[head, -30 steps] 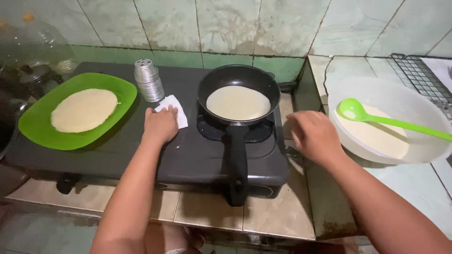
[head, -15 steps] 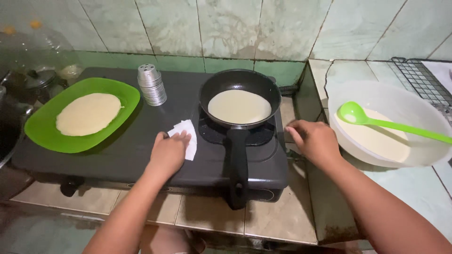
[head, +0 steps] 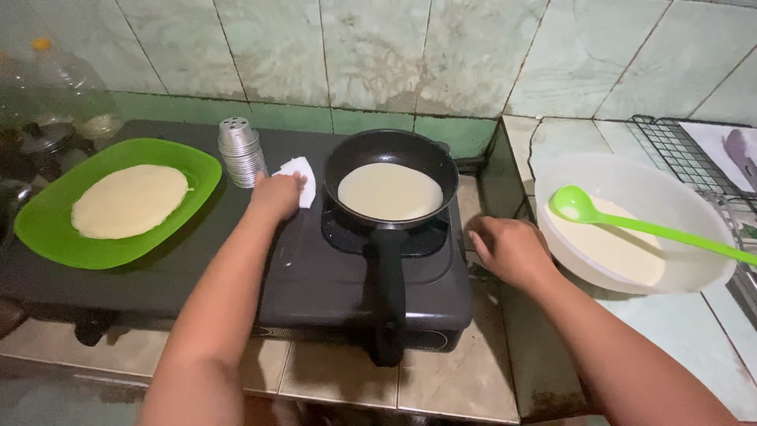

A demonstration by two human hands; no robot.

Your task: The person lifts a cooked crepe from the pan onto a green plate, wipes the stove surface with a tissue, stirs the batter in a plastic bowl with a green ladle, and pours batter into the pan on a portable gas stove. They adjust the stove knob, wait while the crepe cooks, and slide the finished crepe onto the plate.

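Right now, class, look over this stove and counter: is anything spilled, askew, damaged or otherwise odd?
Nothing is spilled or broken. The one oddity: the left hand presses a white cloth onto the stove top, close beside the frying pan with batter in it. The green ladle rests slanted in the white bowl, its handle overhanging the rim.

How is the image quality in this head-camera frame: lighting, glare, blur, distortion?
Head view: dim, greenish, uneven light; the far left by the plastic bottle is dark and hazy. Soft sheen on the wall tiles, no harsh glare. The left hand on the white cloth, the right hand and the frying pan are fairly sharp. Wide-angle lens bends the edges; the lower corners are soft.
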